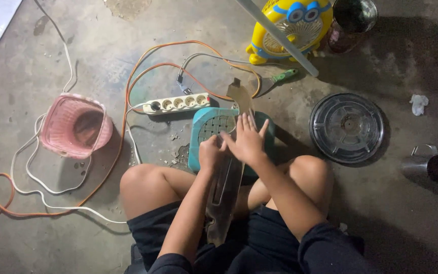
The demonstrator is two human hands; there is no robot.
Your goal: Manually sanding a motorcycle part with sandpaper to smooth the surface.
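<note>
the stool (206, 127) was teal with a woven lattice top. the long flat piece (225, 190) across it was translucent and brownish. the basket (74, 127) was pink. the power strip (177, 103) was white with one red switch, and the cables (128, 86) ran orange and white. the toy fan (292, 25) was yellow with blue bands. the round lid (347, 128) was dark grey, the cup (434, 166) silver, the shorts (259, 243) black, the floor (36, 228) mottled grey.
</note>
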